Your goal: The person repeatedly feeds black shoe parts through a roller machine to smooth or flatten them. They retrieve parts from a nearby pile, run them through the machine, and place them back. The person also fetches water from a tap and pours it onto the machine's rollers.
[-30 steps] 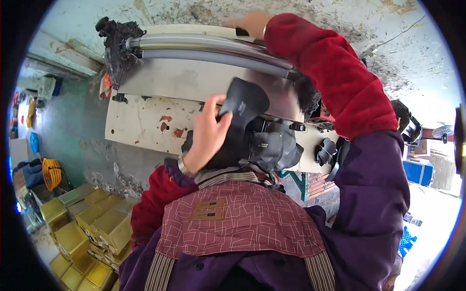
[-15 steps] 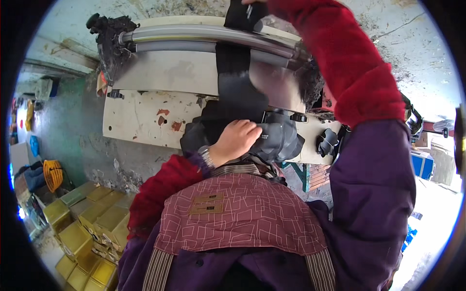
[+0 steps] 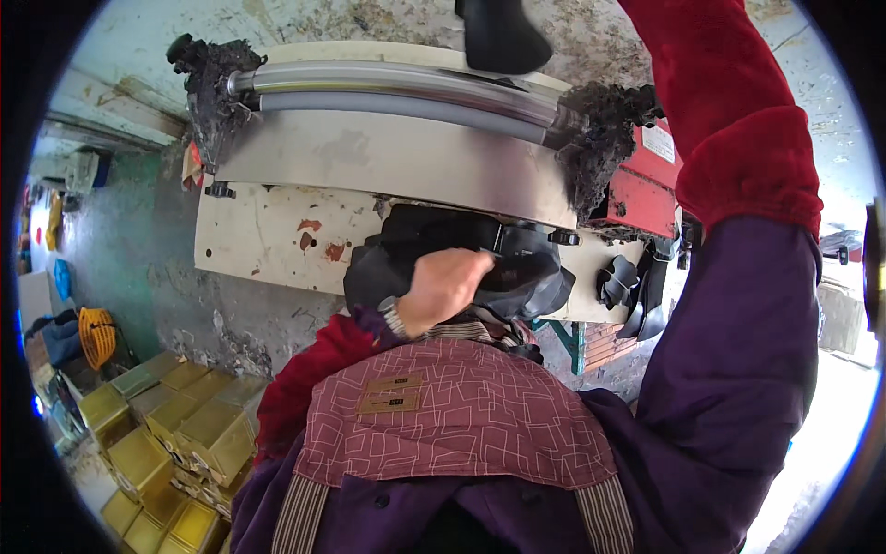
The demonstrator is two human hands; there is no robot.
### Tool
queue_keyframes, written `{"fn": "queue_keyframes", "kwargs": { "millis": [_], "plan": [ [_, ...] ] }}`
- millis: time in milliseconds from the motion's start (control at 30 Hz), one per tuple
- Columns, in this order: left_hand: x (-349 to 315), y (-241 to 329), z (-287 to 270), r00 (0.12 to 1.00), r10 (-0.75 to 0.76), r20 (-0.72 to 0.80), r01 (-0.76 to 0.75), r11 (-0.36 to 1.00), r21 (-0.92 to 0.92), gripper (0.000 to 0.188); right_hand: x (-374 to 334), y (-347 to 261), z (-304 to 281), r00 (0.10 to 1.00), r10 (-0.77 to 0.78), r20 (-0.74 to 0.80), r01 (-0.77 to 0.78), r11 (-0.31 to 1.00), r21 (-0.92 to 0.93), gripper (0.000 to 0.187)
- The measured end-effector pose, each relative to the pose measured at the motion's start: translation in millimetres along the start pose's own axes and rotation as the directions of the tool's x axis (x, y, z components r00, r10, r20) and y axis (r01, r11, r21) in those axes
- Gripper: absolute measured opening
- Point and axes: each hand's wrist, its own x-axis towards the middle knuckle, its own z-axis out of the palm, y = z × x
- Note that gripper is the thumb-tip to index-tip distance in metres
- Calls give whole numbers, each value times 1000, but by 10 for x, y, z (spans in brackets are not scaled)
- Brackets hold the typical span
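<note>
My left hand (image 3: 448, 288), a metal-banded watch at its wrist, is over a heap of flexible black cut pieces (image 3: 388, 268) at the table's near edge. Its fingers are curled together, slightly blurred, at the edge of one black piece (image 3: 489, 235). Behind the heap stands a roller machine with a shiny metal roller (image 3: 369, 76) above a grey one (image 3: 397, 106). Beyond the rollers a single black piece (image 3: 506, 39) shows at the top edge. My right arm (image 3: 729, 102) reaches up past the machine, and its hand is out of the picture.
Dark, crusty residue coats the machine's ends (image 3: 595, 138). A red box (image 3: 641, 185) adjoins the right end. More black pieces (image 3: 618, 282) lie on the table's right side. Gold-coloured tins (image 3: 143, 457) stand at lower left, near an orange basket (image 3: 97, 334).
The black piece that ran between the rollers is now beyond them, at the top edge. My right arm has moved up and right, its hand leaving view. My left hand stays over the heap.
</note>
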Motion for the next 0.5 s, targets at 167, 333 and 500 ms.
{"fn": "queue_keyframes", "kwargs": {
  "millis": [167, 333, 500],
  "plan": [
    [388, -5, -496, 811, -542, -220, 544, 837, -55, 24, -401, -698, -190, 925, -299, 235, 253, 945, 206, 27],
    [842, -519, -478, 873, -389, -295, 451, 875, 180, 28, -1251, -1245, 869, 274, -659, 700, 54, 738, 673, 43],
    [881, -286, -411, 922, 236, -306, -40, 847, 531, 27, -1550, -1261, 1087, 371, -462, 806, -11, 865, 501, 41]
  ]
}}
